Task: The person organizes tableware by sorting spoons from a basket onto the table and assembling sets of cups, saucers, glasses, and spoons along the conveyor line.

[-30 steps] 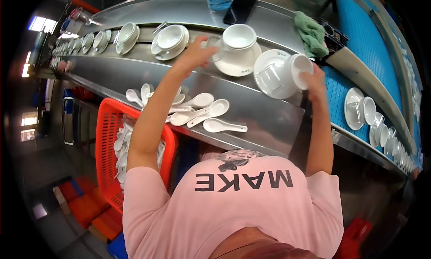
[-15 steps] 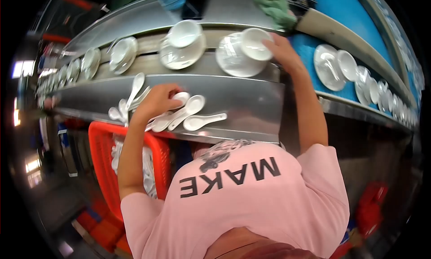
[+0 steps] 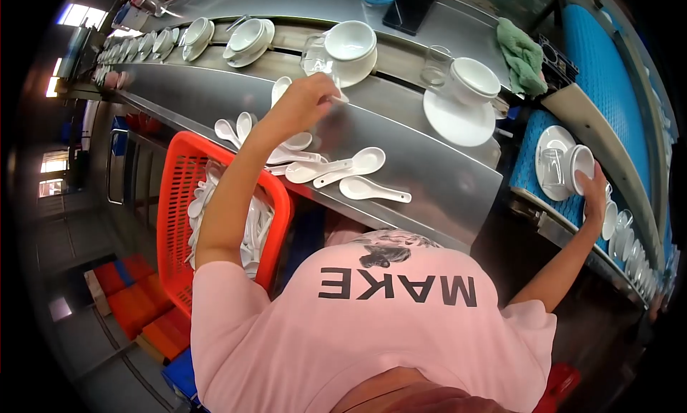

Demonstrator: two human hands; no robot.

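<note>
My left hand [image 3: 304,104] is closed over the steel counter, fingertips near a glass and bowl. A small white piece, apparently a spoon [image 3: 339,99], sticks out at its fingertips; most of it is hidden. Several white spoons [image 3: 361,190] lie on the counter below this hand. At the right, my right hand [image 3: 594,187] grips the rim of a white bowl [image 3: 581,168]. That bowl leans on its side beside a clear glass [image 3: 552,166], both on a white plate [image 3: 554,137]. The plate is on the blue belt [image 3: 529,137].
On the steel track, a bowl [image 3: 476,76], a glass [image 3: 436,66] and a plate [image 3: 458,121] stand together, with more sets leftward. A red basket [image 3: 283,205] holds many spoons. A phone [image 3: 411,8] and green cloth [image 3: 521,55] lie behind. More tableware lines the blue belt.
My right hand has left the bowl on the steel track and moved right to a bowl on the blue belt. My left hand has risen from the spoon pile toward the track. The view has shifted.
</note>
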